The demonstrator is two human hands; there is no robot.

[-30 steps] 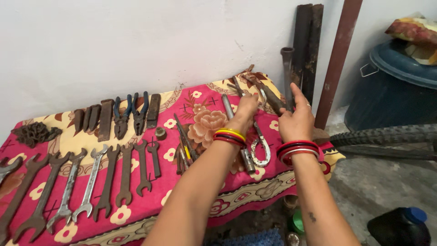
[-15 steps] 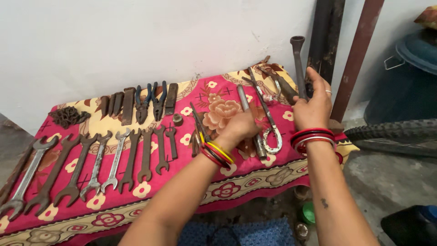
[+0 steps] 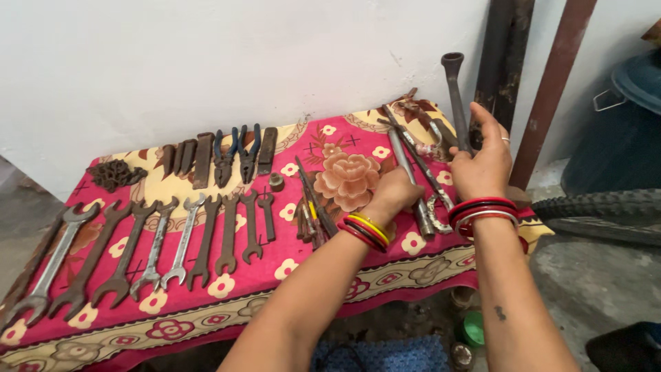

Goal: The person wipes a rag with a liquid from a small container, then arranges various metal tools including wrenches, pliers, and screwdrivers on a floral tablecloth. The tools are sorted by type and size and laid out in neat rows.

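Observation:
My right hand (image 3: 485, 165) grips a dark tube-shaped spanner (image 3: 454, 89) and holds it upright above the right end of the red flowered cloth (image 3: 275, 265). My left hand (image 3: 394, 194) is closed in a fist over a grey metal bar (image 3: 399, 148) that lies on the cloth. Beside that bar lie a thin long rod (image 3: 420, 162) and a shiny shackle (image 3: 441, 207). Both wrists wear red bangles. A bundle of small screwdrivers and punches (image 3: 311, 207) lies just left of my left hand.
A row of open-ended wrenches (image 3: 158, 244) covers the left half of the cloth. Behind it lie chisels (image 3: 200, 160), two pliers (image 3: 235, 155) and a chain (image 3: 113, 173). Rusty pipes (image 3: 551, 89) lean on the wall. A tyre (image 3: 599, 207) and blue barrel (image 3: 620, 138) stand at right.
My right hand has closed on the dark tube spanner and raised it upright. My left hand has drawn back from the far tools and settled as a fist on the grey bar.

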